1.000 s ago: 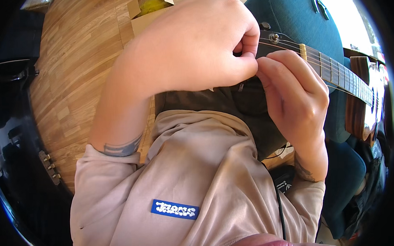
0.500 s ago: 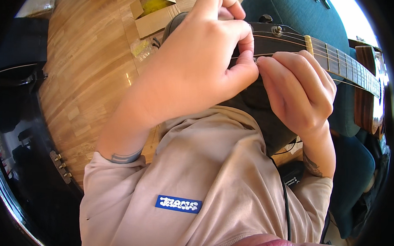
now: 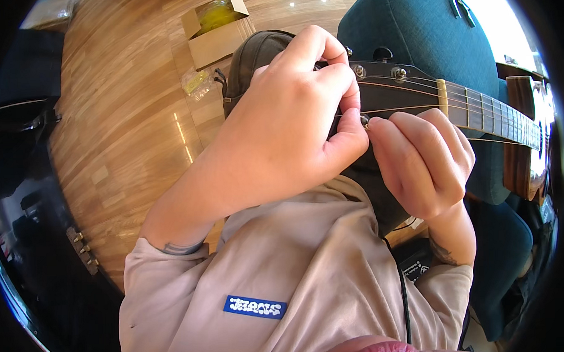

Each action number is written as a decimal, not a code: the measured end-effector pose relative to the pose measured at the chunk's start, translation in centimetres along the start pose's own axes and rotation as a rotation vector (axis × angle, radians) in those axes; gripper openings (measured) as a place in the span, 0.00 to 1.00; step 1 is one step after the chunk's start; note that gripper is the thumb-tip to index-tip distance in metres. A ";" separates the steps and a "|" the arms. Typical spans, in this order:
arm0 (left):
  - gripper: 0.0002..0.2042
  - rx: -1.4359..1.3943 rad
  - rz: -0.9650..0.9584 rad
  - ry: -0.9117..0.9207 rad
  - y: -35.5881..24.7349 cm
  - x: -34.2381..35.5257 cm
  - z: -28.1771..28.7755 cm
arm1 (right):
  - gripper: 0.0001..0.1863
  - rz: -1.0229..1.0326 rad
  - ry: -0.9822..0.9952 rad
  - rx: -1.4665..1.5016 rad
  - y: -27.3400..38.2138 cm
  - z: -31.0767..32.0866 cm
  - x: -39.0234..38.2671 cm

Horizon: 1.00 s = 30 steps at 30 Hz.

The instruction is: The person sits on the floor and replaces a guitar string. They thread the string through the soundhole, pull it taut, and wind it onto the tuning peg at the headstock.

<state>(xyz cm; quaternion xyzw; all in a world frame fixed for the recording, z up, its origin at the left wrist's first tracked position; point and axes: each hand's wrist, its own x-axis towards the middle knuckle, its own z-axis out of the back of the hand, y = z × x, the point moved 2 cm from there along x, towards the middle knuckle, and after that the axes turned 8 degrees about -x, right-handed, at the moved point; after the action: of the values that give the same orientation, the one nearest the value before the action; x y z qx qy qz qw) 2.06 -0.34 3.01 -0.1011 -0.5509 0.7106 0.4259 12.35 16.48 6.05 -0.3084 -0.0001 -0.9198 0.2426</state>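
Observation:
A guitar's dark headstock [image 3: 409, 96] lies ahead of me, its pale nut [image 3: 442, 97] and fretted neck [image 3: 494, 119] running off to the right. Beside a metal tuning post [image 3: 364, 119], my left hand [image 3: 295, 123] is closed, thumb and forefinger pinching a thin guitar string. My right hand [image 3: 425, 161] is closed too, its fingertips at the same post and bunched on a string [image 3: 491, 140] that comes from the neck. Its grip is partly hidden by its own fingers. Other strings pass over the nut to posts [image 3: 399, 74] farther up the headstock.
A teal upholstered seat [image 3: 407, 29] stands behind the headstock, and the guitar body [image 3: 518, 133] is at the right. On the wooden floor sit an open cardboard box [image 3: 221, 43] and crumpled clear plastic [image 3: 197, 86]. A glossy black case [image 3: 31, 185] fills the left side.
Both hands and the headstock sit lower in the picture. The hands keep nearly the same pinching pose at the post, and more of the headstock and its posts shows.

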 end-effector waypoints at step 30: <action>0.06 -0.167 -0.091 0.134 1.3 0.7 1.0 | 0.16 -0.025 -0.164 -0.009 -0.5 -1.3 -1.1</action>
<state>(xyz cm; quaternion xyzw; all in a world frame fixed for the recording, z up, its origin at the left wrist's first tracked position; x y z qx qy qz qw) 0.38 -0.60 2.45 -0.1583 -0.5826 0.6337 0.4836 12.17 17.20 4.39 -0.3839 -0.0197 -0.8944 0.2289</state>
